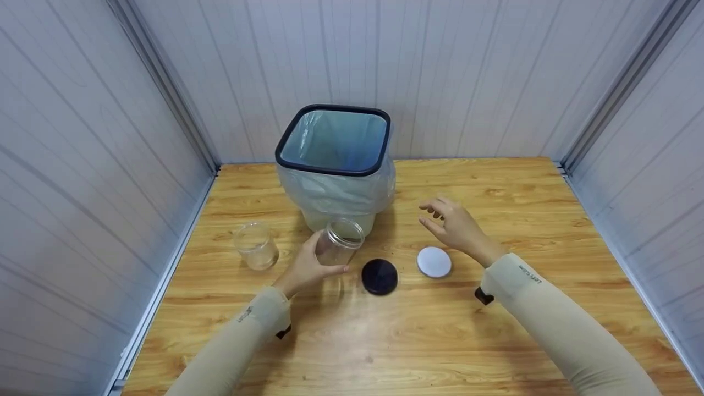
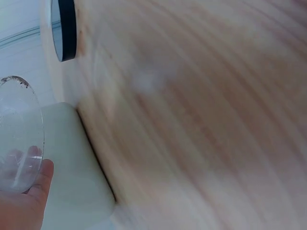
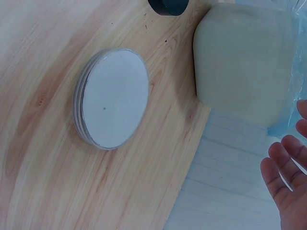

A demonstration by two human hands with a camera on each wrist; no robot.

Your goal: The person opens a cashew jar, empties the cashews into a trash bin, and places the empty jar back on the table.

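My left hand [image 1: 311,265] grips a clear, lidless jar [image 1: 336,247], lifted above the table and tilted with its mouth up. The left wrist view shows the jar's round base [image 2: 21,139] with the left fingertips [image 2: 44,175] against it. Nothing is in my right hand [image 1: 459,228]; its fingers are loosely bent in the air, above and beyond a white round lid [image 1: 434,262]. In the right wrist view the white lid [image 3: 115,98] lies flat, white face up. A black round lid [image 1: 379,276] lies between the two hands.
A bin [image 1: 341,220] with a black rim and a pale bag liner stands at the back, just beyond the jar. Another clear container [image 1: 257,246] stands on the left of the wooden table [image 1: 374,341]. White panel walls [image 1: 467,71] enclose the back and sides.
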